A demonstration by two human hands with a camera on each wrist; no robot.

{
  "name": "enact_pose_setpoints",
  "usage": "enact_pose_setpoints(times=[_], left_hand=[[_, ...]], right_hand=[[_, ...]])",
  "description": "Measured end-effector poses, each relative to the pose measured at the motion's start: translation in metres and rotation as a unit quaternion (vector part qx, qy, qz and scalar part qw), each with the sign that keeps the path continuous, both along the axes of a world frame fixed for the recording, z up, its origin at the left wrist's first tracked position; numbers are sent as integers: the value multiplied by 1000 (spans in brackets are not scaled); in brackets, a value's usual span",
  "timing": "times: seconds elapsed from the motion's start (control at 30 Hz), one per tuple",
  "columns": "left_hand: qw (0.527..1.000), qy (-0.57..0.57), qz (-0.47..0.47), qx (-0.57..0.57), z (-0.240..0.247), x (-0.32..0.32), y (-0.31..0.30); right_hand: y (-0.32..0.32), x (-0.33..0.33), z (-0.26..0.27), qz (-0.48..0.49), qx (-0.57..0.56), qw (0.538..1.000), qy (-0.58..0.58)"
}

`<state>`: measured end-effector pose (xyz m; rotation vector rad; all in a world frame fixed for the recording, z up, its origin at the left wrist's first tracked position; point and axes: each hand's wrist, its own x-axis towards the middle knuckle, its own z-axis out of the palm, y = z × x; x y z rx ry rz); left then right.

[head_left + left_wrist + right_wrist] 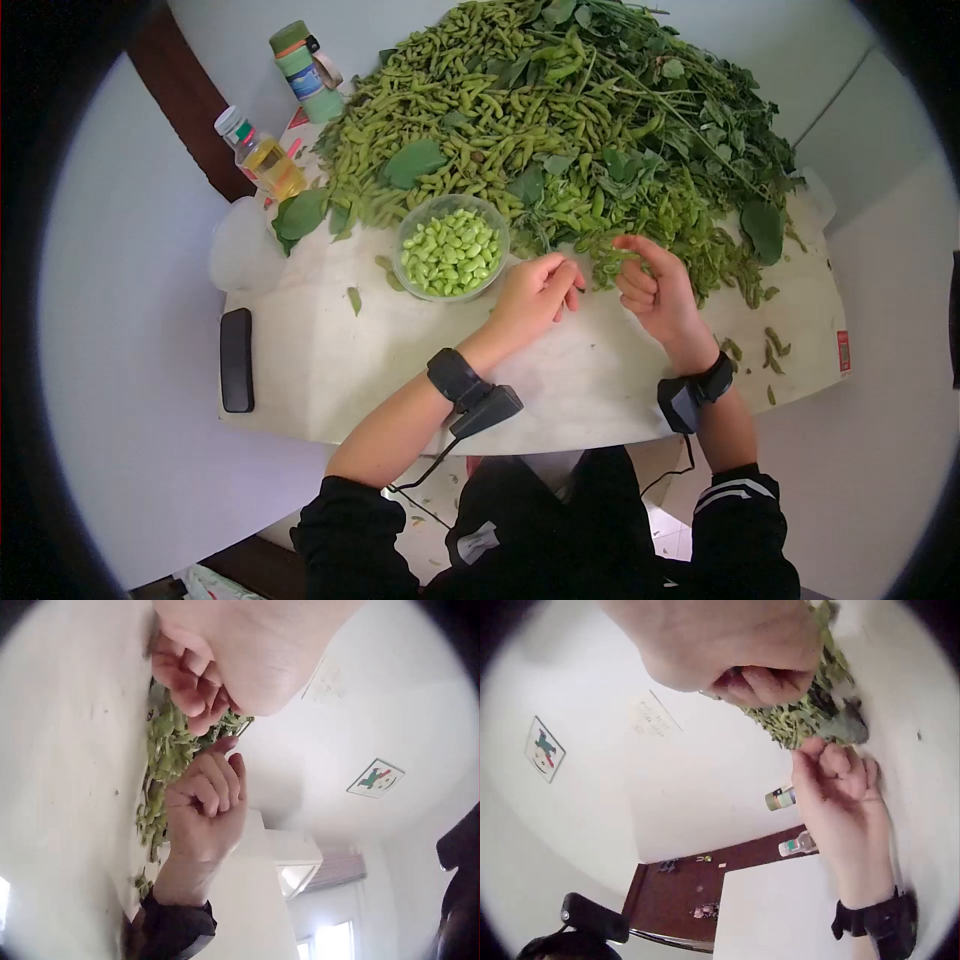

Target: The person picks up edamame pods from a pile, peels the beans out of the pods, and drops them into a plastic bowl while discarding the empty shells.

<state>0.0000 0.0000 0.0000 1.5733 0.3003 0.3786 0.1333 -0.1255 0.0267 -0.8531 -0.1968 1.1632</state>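
My left hand (538,296) is just right of a clear round bowl (402,268) of shelled green beans (450,252), low over the table (400,375). Its fingers bend inward with the thumb along them, and a tiny dark speck shows at the fingertips; I cannot tell if it is held. Opposite, my right hand (658,292) is raised at the near edge of the pod heap. Its index finger bends toward the left hand, the other fingers are folded into the palm, and nothing shows in them. Behind both hands lies a big heap of green soybean pods (470,120).
Leafy stems (700,130) cover the heap's right side. At the left stand a green flask (305,75) and a bottle of yellow liquid (262,160). A black phone (237,360) lies near the left edge. Loose pods (775,345) are scattered at the right.
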Motion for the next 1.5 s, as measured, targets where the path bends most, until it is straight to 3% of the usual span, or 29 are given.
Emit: enact_pose_setpoints(times=[0.07, 0.17, 0.23, 0.33, 0.37, 0.43, 0.63, 0.7, 0.77, 0.9, 0.97, 1.03, 1.07, 1.13, 1.23, 1.3, 1.33, 1.4, 1.5], left_hand=[[1000, -6, 14, -11, -6, 3, 7], [996, -42, 22, -69, -2, 3, 2], [998, -37, 27, -50, 0, 0, 8], [998, -37, 8, -49, 1, -2, 7], [998, -39, 8, -50, 1, -2, 6], [997, -52, 19, -53, 2, -2, 5], [998, -41, 38, 14, 1, -6, 1], [998, -30, 34, 53, -1, -5, 0], [995, -62, 44, 60, -2, -1, -1], [984, -117, 33, 133, 2, -6, 1], [998, -30, 2, 46, 2, -7, 1], [995, -96, 30, 11, -4, 0, -3], [985, -161, 56, -22, -8, 2, -4], [987, -133, 90, 23, -3, 0, -3], [980, -131, 133, 75, -7, 4, -5], [973, -139, 150, 105, -5, 4, -3], [977, -139, 137, 85, -4, 2, -4], [980, -137, 126, 64, -3, 1, -5], [986, -118, 116, 38, -3, 1, -5]], right_hand=[[4, 1, -1, 57, -32, 980, -186], [1, 0, 30, 113, -78, 961, -240], [11, -5, 41, 139, -57, 964, -218], [33, -22, 67, 144, -41, 915, -374], [43, -27, 74, 144, -42, 915, -376], [64, -40, 84, 170, 7, 852, -495], [117, -80, 82, 230, 62, 781, -578], [125, -87, 74, 231, 63, 779, -580], [127, -93, 71, 183, 72, 703, -684], [126, -94, 73, 190, 105, 724, -655], [125, -88, 80, 199, 114, 707, -669], [130, -71, 85, 163, 54, 691, -703], [135, -60, 89, 122, 14, 654, -746], [155, -25, 79, 44, -21, 619, -784], [179, 36, 60, 47, -96, 595, -796], [187, 47, 60, 34, -223, 486, -844], [190, 50, 59, 37, -220, 485, -845], [195, 54, 54, 91, -302, 433, -844], [205, 57, 46, 131, -316, 416, -843]])
